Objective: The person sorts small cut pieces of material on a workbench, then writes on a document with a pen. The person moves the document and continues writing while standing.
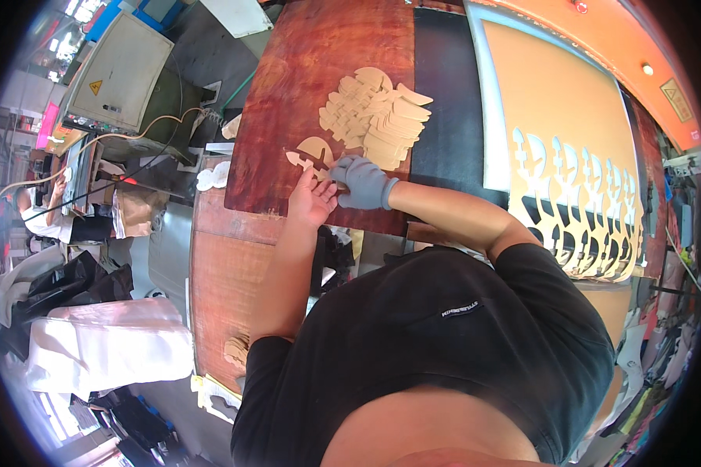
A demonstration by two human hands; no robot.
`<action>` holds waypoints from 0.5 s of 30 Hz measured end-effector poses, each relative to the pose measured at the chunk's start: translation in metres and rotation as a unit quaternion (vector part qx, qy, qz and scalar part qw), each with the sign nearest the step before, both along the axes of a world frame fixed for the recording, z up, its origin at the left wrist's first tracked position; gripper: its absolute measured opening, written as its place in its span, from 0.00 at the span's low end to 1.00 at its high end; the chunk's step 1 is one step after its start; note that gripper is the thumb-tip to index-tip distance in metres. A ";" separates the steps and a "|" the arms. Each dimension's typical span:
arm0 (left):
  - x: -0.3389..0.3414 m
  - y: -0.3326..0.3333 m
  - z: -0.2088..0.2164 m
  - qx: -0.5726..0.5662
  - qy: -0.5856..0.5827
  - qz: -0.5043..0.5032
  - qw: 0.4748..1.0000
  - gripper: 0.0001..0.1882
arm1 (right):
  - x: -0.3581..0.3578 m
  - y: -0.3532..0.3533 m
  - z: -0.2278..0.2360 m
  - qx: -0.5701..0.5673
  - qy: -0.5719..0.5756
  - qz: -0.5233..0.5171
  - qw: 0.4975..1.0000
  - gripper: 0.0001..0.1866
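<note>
My bare left hand point(313, 199) is palm up at the table's near edge. Its fingertips are closed on the end of a flat tan arrow-shaped cut piece point(296, 159). My right hand point(365, 184), in a grey glove, is beside it with the fingers curled in. What those fingers hold, if anything, is hidden. Just beyond both hands is a rounded tan cut piece point(313, 146) with a notch. Farther off, a heap of tan cut pieces point(350, 113) lies on the reddish-brown board point(288, 93), some fanned in overlapping rows.
To the right, a tan sheet point(557, 74) with rows of cut-out holes lies on a white-edged black surface. An orange machine panel point(631, 47) borders it. At the left stand a grey electrical cabinet point(121, 74) with trailing cables and a white-covered bundle point(113, 346). Another person sits far left.
</note>
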State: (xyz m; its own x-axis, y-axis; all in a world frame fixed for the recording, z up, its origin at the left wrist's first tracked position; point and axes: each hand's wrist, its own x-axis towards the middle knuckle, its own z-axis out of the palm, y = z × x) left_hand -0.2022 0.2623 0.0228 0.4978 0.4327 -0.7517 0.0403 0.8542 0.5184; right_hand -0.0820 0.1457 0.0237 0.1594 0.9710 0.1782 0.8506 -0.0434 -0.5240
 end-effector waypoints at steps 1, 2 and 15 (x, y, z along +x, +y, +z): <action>0.002 0.004 -0.003 -0.026 -0.017 -0.025 0.999 0.22 | 0.004 0.001 0.000 -0.013 0.027 0.005 1.000 0.23; 0.005 0.009 -0.006 -0.027 -0.037 -0.061 0.997 0.21 | 0.007 0.001 -0.002 -0.026 0.052 0.009 0.998 0.23; 0.099 -0.022 0.089 0.282 -0.167 0.024 0.944 0.11 | 0.045 -0.014 0.065 0.341 0.067 -0.090 0.933 0.19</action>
State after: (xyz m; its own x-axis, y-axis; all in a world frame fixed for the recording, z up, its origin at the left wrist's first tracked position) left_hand -0.1035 0.2402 0.1122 0.6358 0.7456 -0.1996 -0.2370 0.4347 0.8688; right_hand -0.0368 0.1317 0.0883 0.3734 0.5940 0.7125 0.7870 0.2037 -0.5823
